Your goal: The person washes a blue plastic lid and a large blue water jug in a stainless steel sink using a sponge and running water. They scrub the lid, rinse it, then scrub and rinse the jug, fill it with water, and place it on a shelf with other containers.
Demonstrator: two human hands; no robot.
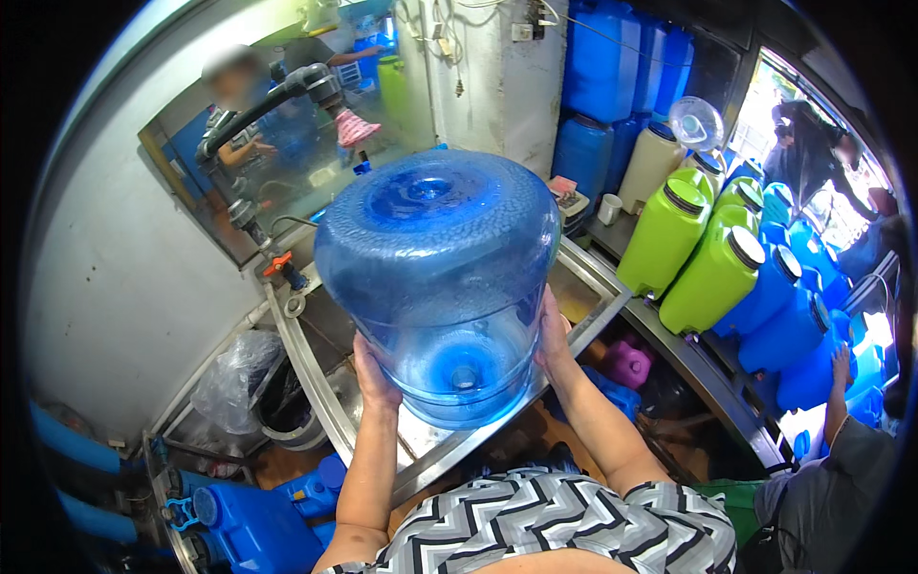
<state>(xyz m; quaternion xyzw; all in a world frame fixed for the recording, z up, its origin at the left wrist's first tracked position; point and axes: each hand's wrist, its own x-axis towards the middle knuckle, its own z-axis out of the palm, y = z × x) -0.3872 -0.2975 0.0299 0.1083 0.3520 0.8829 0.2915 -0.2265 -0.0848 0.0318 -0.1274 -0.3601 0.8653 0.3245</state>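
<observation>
A large clear-blue plastic water bottle (pixel 437 280) is between my two hands above the stainless steel sink (pixel 423 477). Its broad ridged base appears to face up, and a round neck shows through the wall lower down. My left hand (pixel 374 377) presses flat against its left side. On the opposite side, my right hand (pixel 554 330) holds it, with the fingers partly hidden behind the plastic. Behind the bottle, a dark pipe (pixel 265 107) ends in a spout wrapped in pink cloth (pixel 356 128). A valve with an orange handle (pixel 278 263) sits at the sink's back left corner.
Several green jugs (pixel 663 229) and blue jugs (pixel 785 337) line a metal counter (pixel 681 351) on the right, near a white mug (pixel 609 209). Another person's hand (pixel 840 364) touches a blue jug there. A blue container (pixel 251 520) lies at lower left; a mirror (pixel 287 179) hangs behind.
</observation>
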